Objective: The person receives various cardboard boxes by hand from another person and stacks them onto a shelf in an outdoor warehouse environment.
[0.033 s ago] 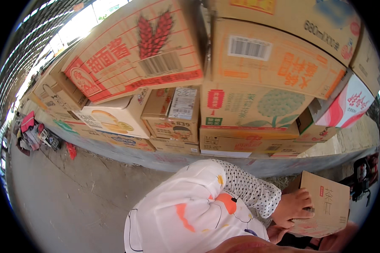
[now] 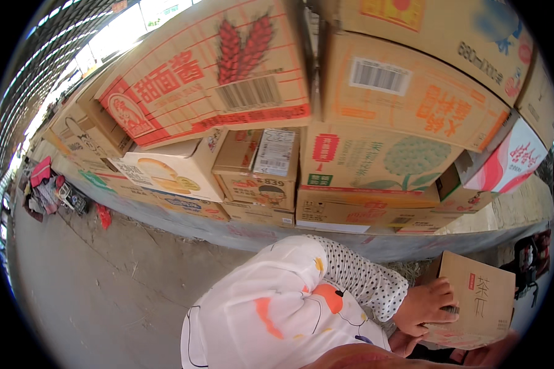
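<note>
A brown cardboard box [image 2: 474, 298] with dark lettering and a small red label is at the lower right, slightly tilted. My left hand [image 2: 426, 307] reaches across from the left in a white sleeve with a dotted cuff. Its fingers are closed over the box's left side. Below it, a bit of skin shows by the box's lower left corner; I cannot make out which hand it belongs to. My right hand [image 2: 495, 352] is blurred against the box's lower right edge, its fingers mostly hidden.
Printed cartons are piled on a low ledge [image 2: 252, 237] ahead, including a large red-printed carton [image 2: 166, 83], an orange-printed carton [image 2: 406, 86] and a pink-and-white carton [image 2: 511, 154]. A dark wheeled vehicle [image 2: 529, 264] stands at right. Assorted bundles [image 2: 46, 194] lie at far left.
The stacked cartons sit slightly farther right in the picture, as the view has shifted a little. The held box appears marginally farther right. Both hands keep their places on it.
</note>
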Tool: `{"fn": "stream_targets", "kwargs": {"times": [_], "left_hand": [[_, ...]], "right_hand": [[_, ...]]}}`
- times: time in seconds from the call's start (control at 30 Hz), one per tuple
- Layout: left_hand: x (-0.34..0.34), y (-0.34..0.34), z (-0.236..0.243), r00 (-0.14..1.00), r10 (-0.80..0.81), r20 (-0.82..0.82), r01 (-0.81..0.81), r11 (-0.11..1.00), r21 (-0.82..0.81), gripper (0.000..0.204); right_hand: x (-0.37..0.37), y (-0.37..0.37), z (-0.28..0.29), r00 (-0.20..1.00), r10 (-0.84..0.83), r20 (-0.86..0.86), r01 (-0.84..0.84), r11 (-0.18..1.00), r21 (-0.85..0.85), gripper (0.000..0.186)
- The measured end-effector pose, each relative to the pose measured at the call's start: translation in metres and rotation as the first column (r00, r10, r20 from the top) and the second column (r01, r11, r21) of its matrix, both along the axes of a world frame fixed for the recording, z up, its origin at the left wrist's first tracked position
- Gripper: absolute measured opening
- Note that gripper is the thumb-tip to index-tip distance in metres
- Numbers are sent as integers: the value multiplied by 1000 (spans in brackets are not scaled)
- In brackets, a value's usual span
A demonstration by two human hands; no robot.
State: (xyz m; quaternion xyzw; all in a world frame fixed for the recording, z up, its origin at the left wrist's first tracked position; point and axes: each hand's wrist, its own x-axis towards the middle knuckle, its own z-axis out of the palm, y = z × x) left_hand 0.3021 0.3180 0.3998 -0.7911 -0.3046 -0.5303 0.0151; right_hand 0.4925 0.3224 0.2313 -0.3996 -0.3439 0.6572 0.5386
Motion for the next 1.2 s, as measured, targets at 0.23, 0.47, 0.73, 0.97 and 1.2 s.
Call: {"fn": "stream_targets", "kwargs": {"times": [0.23,0.47,0.73,0.97,1.2], "left_hand": [[-37,-95,-12,988,17,155,-56,967,250,39],[-52,-170,3,989,67,130,-108,935,338,39],[-48,-264,-9,973,201,110,-227,910,346,40],[-48,-342,8,976,211,61,-219,932,289,47],[-101,-384,93,974,219,59,-227,941,251,63]], "right_hand": [[-38,-39,21,995,74,65,-78,995,61,50],[-41,-102,42,992,119,37,-123,983,139,48],[-16,-180,49,990,128,-54,-107,950,293,47],[-2,-214,97,972,222,-74,-155,847,508,45],[-42,-228,218,976,218,-13,-126,609,783,43]]}}
